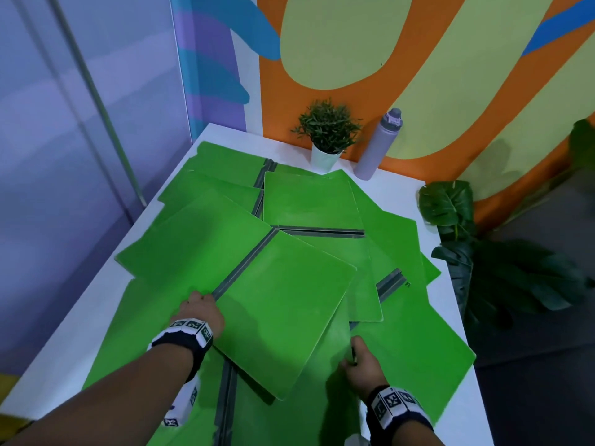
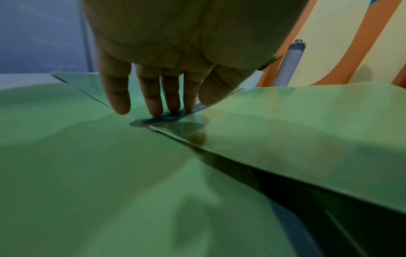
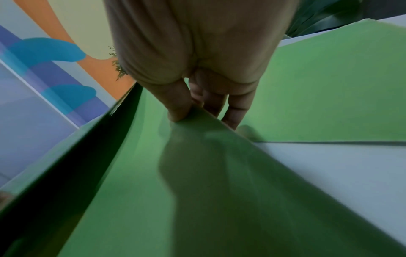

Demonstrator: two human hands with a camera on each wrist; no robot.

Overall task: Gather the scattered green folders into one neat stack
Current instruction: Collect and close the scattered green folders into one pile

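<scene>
Several green folders with grey spines lie spread and overlapping across the white table (image 1: 399, 191). The top folder (image 1: 283, 310) sits tilted in the middle front. My left hand (image 1: 201, 312) is at its near-left corner; in the left wrist view its straight fingertips (image 2: 154, 113) press on the grey spine (image 2: 169, 118), the thumb beside the cover's edge. My right hand (image 1: 355, 358) is at the front right. It pinches the edge of a lower folder (image 3: 197, 173), thumb (image 3: 178, 111) on top and fingers beneath.
A small potted plant (image 1: 325, 156) and a lilac bottle (image 1: 375, 149) stand at the table's back edge against the painted wall. A big-leafed plant (image 1: 450, 204) stands off the right side. Folders overhang the table's right edge.
</scene>
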